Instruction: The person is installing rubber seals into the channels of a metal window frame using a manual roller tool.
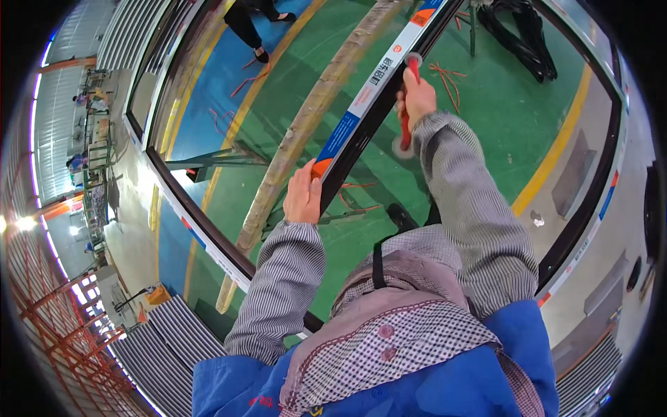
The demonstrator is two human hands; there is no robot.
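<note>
Right hand (421, 99) clasps a red-handled tool (406, 128); left hand (303, 194) touches frame bar (372, 92), grip unclear; long beam (303, 125) left, black bundle (522, 45) right.

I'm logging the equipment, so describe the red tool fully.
The red tool has a slim handle, perhaps plastic, and a pale, blurred round piece at each end. The right hand grips its middle. It runs nearly up-and-down in the picture, upper end beside the dark bar; contact there is unclear.
</note>
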